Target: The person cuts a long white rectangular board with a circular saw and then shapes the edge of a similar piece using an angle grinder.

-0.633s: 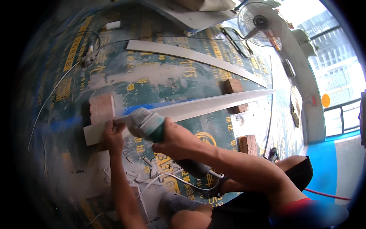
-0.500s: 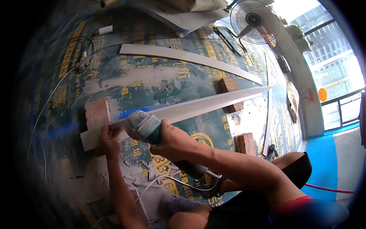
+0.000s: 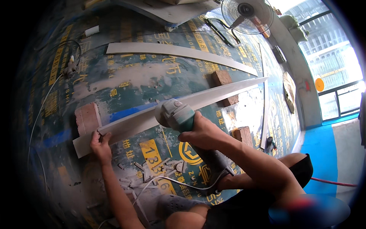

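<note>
My right hand (image 3: pixel 201 131) is wrapped around the green and grey body of an angle grinder (image 3: pixel 177 113). The grinder's head rests over a long pale strip (image 3: pixel 131 131), tile or board by its look; the disc underneath is hidden. Near the strip's left end, my left hand (image 3: pixel 101 147) pinches its edge between thumb and fingers. A pinkish brick (image 3: pixel 87 118) lies under or against that left end, and a brown brick (image 3: pixel 224 80) is at the strip's farther right part. The grinder's pale cord (image 3: pixel 171 178) loops below my right forearm.
Another pale strip (image 3: pixel 171 51) lies farther off, and a narrow one (image 3: pixel 264 103) runs along the right. Small offcuts (image 3: pixel 146 171) litter the sheeted floor near my knee. A loose brick (image 3: pixel 243 134) sits at right. Beyond are a fan (image 3: pixel 247 15) and a low board (image 3: pixel 167 11).
My right hand has moved the grinder rightward along the strip, away from my left hand. My left hand keeps its hold near the left end. The whole view has shifted slightly.
</note>
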Tool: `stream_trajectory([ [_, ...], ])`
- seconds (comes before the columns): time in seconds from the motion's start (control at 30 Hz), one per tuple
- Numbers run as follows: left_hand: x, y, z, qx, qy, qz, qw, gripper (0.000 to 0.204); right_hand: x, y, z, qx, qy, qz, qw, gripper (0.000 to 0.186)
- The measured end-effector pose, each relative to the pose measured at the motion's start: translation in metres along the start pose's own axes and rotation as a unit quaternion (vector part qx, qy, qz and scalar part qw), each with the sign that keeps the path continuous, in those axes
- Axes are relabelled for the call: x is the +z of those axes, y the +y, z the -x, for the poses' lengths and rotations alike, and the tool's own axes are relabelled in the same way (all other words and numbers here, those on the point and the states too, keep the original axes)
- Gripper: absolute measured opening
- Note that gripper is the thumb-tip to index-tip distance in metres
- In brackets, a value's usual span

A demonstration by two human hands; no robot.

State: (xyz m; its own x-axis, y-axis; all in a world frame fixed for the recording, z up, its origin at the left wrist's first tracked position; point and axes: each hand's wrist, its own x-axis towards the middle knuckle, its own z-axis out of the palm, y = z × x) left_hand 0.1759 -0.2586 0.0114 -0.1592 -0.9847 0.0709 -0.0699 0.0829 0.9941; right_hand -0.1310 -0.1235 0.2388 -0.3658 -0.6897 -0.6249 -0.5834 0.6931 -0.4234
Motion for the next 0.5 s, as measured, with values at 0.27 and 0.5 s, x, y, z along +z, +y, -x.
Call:
stream_trajectory([
  [0.27, -0.004, -0.007, 0.000, -0.001, 0.007, 0.009, 1.000, 0.024, -0.021, 0.019, -0.004, 0.062, 0.005, -0.016, 0.998, 0.077],
  [0.5, -0.005, -0.012, 0.000, -0.005, 0.010, 0.029, 1.000, 0.025, -0.032, 0.042, -0.010, 0.049, 0.039, -0.025, 0.998, 0.083],
])
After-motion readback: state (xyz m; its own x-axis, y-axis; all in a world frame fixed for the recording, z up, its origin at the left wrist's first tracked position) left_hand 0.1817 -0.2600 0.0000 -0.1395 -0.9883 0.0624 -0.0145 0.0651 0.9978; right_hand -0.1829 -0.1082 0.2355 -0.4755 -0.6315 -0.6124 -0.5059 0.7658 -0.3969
